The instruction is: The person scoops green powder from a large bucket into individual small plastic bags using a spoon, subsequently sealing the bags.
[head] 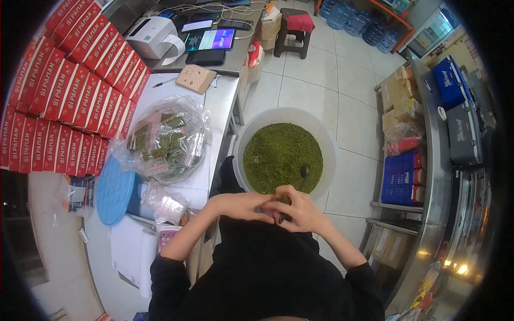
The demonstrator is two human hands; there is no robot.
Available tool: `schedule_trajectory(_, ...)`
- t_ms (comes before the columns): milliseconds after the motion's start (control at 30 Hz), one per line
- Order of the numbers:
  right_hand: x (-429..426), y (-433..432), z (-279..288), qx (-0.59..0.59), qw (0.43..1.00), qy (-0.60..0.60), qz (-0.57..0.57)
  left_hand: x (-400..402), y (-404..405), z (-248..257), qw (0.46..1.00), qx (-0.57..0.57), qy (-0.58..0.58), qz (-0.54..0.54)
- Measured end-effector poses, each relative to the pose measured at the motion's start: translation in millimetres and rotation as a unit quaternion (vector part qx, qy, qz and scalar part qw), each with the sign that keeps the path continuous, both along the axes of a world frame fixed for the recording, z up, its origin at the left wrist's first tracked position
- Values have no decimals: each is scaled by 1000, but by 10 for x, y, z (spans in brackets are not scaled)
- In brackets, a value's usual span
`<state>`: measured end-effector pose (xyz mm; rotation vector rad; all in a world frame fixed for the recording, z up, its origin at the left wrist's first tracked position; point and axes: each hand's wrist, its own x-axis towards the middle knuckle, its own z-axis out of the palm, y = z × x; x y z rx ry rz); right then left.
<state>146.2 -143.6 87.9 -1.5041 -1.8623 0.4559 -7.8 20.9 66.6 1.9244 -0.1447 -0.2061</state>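
My left hand [249, 206] and my right hand [296, 208] meet in front of my dark clothing, fingers pinching a small clear plastic bag [266, 209] between them. A dark, thin handle-like piece shows under the right fingers. Just beyond the hands, a large translucent tub [330, 160] on the floor holds chopped green leaves [281, 154]. A dark spoon [305, 171] rests in the leaves, its lower part near my right hand. On the table to the left lies a big clear bag [168, 140] of small filled zip bags.
Red boxes [72, 88] are stacked at the left. Near them are a label printer [152, 36], phones, a blue round lid [115, 190], a pack of empty-looking zip bags [166, 206] and a calculator [168, 237]. A stool [293, 34] stands ahead; a shelf with a blue crate [397, 179] is at right.
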Motion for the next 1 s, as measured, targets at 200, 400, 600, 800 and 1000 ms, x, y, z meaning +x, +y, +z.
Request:
schedule_trajectory(200,186,-270,-385,-235,967,79,-55,-621,-77,-520,980,-117,88,135)
schedule_trajectory(400,549,-491,-748,-228,957,13,-181,-875,-286,-570,843,-454,150,246)
schedule_trajectory(600,1204,-481,-702,-204,930,49,-303,-760,-383,-449,891,-338,87,291)
schedule_trajectory(800,1213,-615,-773,-381,828,-361,-198,-660,-277,-256,888,-319,57,327)
schedule_trajectory(1000,583,174,-1103,-167,910,-279,-257,-643,-210,-456,844,-362,27,395)
